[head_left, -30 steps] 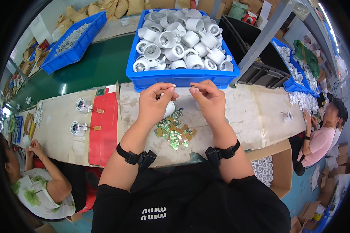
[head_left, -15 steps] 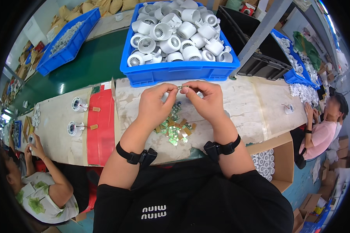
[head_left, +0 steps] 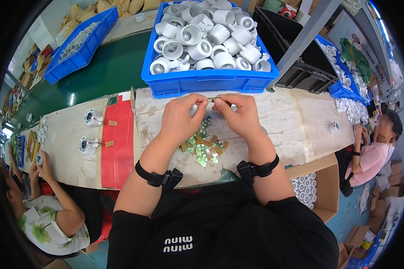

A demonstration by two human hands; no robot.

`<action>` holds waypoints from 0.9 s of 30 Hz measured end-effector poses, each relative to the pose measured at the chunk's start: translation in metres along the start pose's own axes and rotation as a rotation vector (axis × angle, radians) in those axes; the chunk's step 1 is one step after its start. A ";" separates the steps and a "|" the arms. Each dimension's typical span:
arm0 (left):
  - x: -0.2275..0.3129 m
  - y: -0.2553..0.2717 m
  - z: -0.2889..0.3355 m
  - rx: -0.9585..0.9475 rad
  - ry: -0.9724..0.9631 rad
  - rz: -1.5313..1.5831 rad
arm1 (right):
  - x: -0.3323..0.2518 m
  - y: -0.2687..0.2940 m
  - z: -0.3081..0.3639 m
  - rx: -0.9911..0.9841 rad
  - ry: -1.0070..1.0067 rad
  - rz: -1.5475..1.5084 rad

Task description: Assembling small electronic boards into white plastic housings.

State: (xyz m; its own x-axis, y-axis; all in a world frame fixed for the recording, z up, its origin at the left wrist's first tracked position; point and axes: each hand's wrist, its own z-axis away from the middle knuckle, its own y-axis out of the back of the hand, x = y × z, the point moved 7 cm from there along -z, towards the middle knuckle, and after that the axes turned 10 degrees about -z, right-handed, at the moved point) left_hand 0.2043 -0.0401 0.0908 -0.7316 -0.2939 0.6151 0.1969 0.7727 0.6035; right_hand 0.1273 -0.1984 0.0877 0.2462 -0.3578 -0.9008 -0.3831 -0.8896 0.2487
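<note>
Between the fingertips of both hands is a small green circuit board [head_left: 212, 99], mostly covered by the fingers. My left hand [head_left: 180, 115] pinches its left end with thumb and forefinger; my right hand [head_left: 239, 115] grips its right end the same way. Beneath and between the wrists lies a loose pile of small green and tan circuit boards [head_left: 202, 152] on the worn pale tabletop [head_left: 159, 103]. Just beyond my fingers stands a large blue bin [head_left: 211, 84], heaped with white cup-shaped plastic housings [head_left: 202, 48] that have slotted bottoms.
On the left, two white round units [head_left: 92, 117] with wired tan tabs sit beside a red strip [head_left: 117, 148]. A black crate [head_left: 307, 74] stands behind a metal post at right. An open carton [head_left: 325, 188] holds white parts. Co-workers sit on both sides.
Slightly more of the board shows between my fingertips, and my right fingers have shifted a little to the right. The whole view has moved slightly. The left co-worker's hands have moved.
</note>
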 end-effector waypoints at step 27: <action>0.010 -0.002 0.006 -0.105 -0.137 0.001 | -0.043 -0.003 0.015 -0.178 0.370 0.158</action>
State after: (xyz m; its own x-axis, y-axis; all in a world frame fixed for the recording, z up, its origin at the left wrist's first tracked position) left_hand 0.1928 -0.0409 0.0928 -0.8123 -0.2078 0.5449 0.2594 0.7081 0.6567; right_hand 0.1045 -0.1764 0.1206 0.5114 -0.5420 -0.6669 -0.2901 -0.8393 0.4598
